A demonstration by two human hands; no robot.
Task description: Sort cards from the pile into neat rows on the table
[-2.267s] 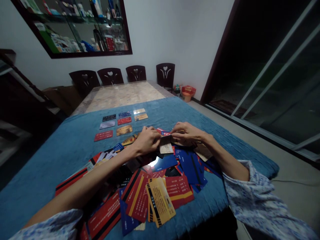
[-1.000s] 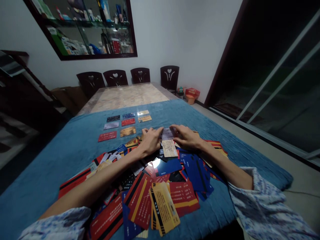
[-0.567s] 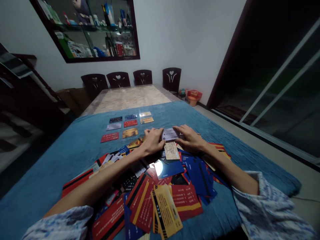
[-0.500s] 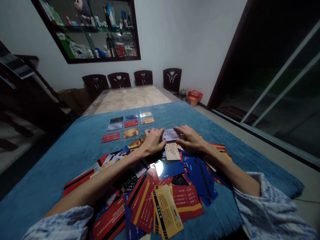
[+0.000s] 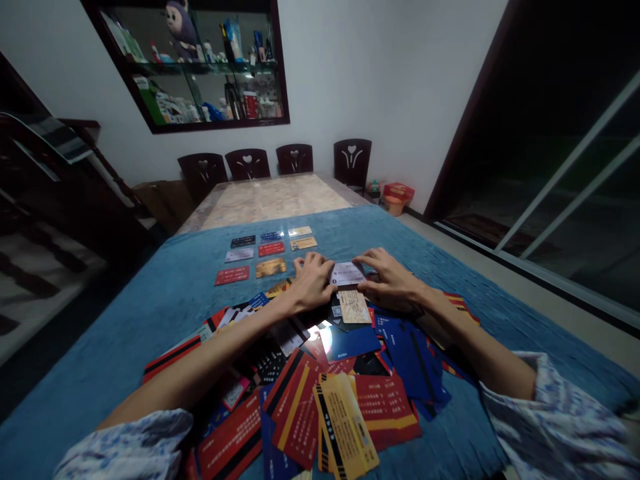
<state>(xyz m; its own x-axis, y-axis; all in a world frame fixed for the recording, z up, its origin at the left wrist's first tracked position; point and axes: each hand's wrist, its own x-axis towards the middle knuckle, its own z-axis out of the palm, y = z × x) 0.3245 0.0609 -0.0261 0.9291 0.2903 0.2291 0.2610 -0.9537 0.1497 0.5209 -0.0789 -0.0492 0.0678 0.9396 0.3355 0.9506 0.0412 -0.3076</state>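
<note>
A pale lilac-white card (image 5: 347, 273) lies between my two hands, just beyond the pile. My left hand (image 5: 314, 283) grips its left end, thumb at the near corner and fingers curled at the far side. At the right end, my right hand (image 5: 389, 279) has its thumb and index finger on the card's edges, the other fingers bent. Right below sits a beige card (image 5: 355, 307) with small print. A glossy blue card (image 5: 350, 343), yellow card (image 5: 345, 420) and red card (image 5: 393, 407) lie in the heap under my forearms.
Several cards are laid out apart on the blue cloth (image 5: 165, 293), among them a red card (image 5: 232, 275) and a gold card (image 5: 271, 267). Beyond the cloth is the bare stone tabletop (image 5: 270, 197), with dark chairs (image 5: 353, 162) along the wall.
The whole view has shifted slightly, with everything further right in the picture. Both hands stay at the pale card; my right index finger looks a little more arched.
</note>
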